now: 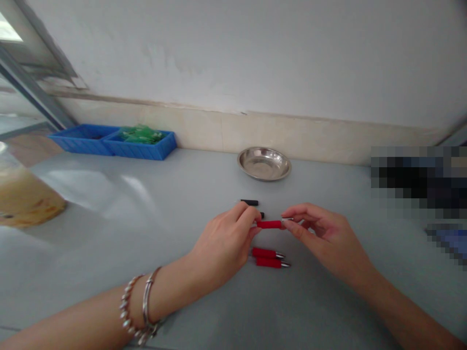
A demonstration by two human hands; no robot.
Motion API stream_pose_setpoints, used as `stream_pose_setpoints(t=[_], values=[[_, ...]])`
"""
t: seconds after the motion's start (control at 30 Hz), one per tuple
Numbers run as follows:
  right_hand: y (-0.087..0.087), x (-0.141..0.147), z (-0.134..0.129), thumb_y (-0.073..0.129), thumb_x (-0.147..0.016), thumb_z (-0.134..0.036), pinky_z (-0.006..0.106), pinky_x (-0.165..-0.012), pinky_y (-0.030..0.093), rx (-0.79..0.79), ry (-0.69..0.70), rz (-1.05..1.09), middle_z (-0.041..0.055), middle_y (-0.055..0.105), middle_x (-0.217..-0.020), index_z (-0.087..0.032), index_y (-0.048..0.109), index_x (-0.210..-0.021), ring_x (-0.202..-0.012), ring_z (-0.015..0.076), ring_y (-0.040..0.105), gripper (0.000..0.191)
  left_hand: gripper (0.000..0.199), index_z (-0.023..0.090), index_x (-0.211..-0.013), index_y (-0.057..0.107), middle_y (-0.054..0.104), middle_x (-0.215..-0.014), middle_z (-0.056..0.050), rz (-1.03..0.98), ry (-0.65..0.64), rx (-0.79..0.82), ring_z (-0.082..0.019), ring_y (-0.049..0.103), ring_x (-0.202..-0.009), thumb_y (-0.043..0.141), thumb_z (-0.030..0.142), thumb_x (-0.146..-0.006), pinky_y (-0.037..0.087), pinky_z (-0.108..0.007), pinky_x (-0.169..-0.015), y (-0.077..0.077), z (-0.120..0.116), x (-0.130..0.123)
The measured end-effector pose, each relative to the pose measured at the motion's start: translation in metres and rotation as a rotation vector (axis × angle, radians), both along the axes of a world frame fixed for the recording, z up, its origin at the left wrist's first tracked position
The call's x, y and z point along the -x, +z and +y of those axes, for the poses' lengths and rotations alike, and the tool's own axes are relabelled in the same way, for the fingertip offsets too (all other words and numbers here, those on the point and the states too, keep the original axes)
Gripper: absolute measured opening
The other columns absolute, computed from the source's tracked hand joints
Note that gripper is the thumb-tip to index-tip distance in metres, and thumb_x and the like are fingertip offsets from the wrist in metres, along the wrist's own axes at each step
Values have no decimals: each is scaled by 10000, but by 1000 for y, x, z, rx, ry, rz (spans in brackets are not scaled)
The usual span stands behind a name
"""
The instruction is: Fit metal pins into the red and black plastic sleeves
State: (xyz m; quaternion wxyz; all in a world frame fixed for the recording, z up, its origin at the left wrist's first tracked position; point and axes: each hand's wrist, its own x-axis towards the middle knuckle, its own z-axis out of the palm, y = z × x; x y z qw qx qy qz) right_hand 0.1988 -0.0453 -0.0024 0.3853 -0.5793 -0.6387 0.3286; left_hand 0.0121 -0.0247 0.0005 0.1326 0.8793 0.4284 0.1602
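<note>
Between my two hands, a red pen barrel lies level just above the grey table. Its left end is pinched in the fingers of my left hand, which wears bracelets at the wrist. At the barrel's right end, the thumb and fingertips of my right hand close on a small silver pen tip. Just below, two more red pen barrels with silver tips lie side by side, their left ends partly behind my left hand. Beyond the hands are a black rod-like piece and another black piece, mostly hidden.
A round steel dish stands near the wall. Two joined blue trays sit at the back left, the right one holding green plastic pieces. A clear container with yellowish contents is at the left edge. Blurred-out dark shapes fill the far right.
</note>
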Motion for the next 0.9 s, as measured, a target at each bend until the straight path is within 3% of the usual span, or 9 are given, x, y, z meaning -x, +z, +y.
stream_pose_setpoints(t=[0.9], values=[[1,1,-1,569,-772,-239,209,-565,417,-51,47,-104,-20,624,-682,-208,640,-821,-592,96,522,91,135,154,-921,486,576,-884,-60,132,-35,97,-189,583,-745,363,180,-873,480,-315,-650,0,-1,-2]])
